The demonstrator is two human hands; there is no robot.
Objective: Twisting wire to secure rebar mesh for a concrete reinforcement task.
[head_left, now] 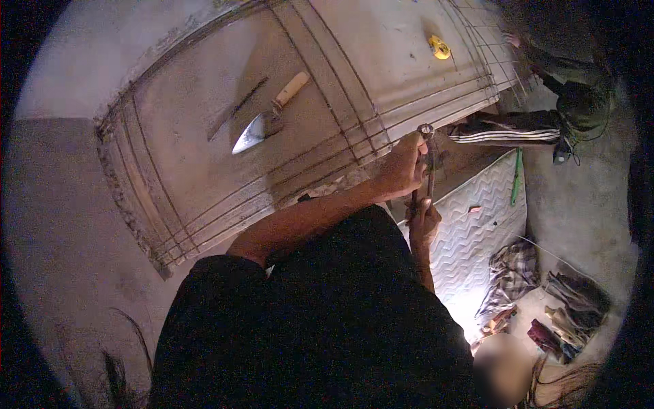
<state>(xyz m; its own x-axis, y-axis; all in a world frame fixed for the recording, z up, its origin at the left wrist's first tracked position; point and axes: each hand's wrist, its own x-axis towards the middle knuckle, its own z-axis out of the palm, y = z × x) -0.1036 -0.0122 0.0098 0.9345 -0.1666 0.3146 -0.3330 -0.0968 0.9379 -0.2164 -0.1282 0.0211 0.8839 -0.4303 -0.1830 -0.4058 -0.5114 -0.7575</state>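
My left hand [407, 165] reaches over the near edge of the slab, fingers curled against the upper part of a pair of metal pincers [430, 163]. The rounded head of the pincers points up, beside the slab's edge. Lower down, my right hand [424, 221] is wrapped round the handle end. Whether a wire or rod sits between the jaws is too small to tell. Thin dark steel rods [325, 95] lie crosswise over the flat slab [218, 82] in front of me. A pointed trowel [251, 135] with a wooden handle rests there beside a dark narrow strip [237, 109].
A yellow tape measure [439, 48] lies on the slab's far right. Another person [582, 102] is at the right, a hand by the rod ends. Below are a white mattress [463, 225], a green stick [516, 178] and piled clothes [575, 307]. Someone's blurred head [503, 371] shows lower right.
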